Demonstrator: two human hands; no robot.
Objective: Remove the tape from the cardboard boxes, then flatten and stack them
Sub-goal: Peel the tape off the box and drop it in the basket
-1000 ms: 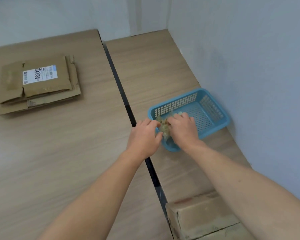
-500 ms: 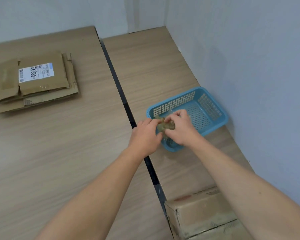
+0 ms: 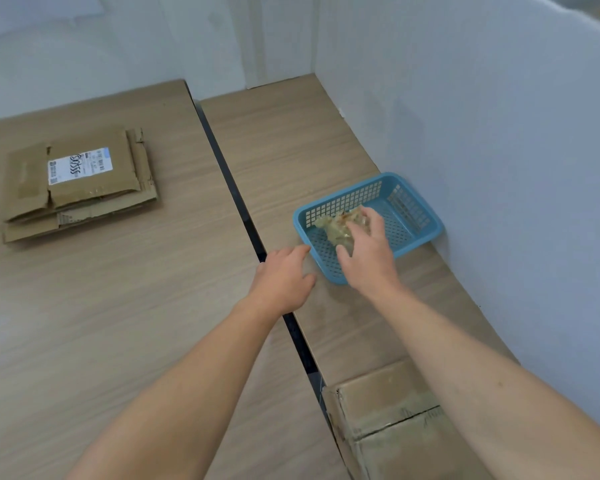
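Observation:
A crumpled wad of clear tape (image 3: pixel 338 228) lies inside the blue plastic basket (image 3: pixel 412 211) on the right table. My right hand (image 3: pixel 369 254) is over the basket with its fingers curled on the wad. My left hand (image 3: pixel 284 277) hovers just left of the basket's near corner, fingers spread, holding nothing. A stack of flattened cardboard boxes (image 3: pixel 80 185), the top one with a white shipping label, lies on the far left table. An unflattened cardboard box (image 3: pixel 388 417) sits at the bottom, partly under my right forearm.
Two wooden tables meet at a dark gap (image 3: pixel 236 199) running from back to front. A grey-blue wall (image 3: pixel 499 150) borders the right table directly behind the basket.
My left hand let go of the tape wad and pulled back to the left. My right hand carried the wad further into the basket. The camera view tilted upward.

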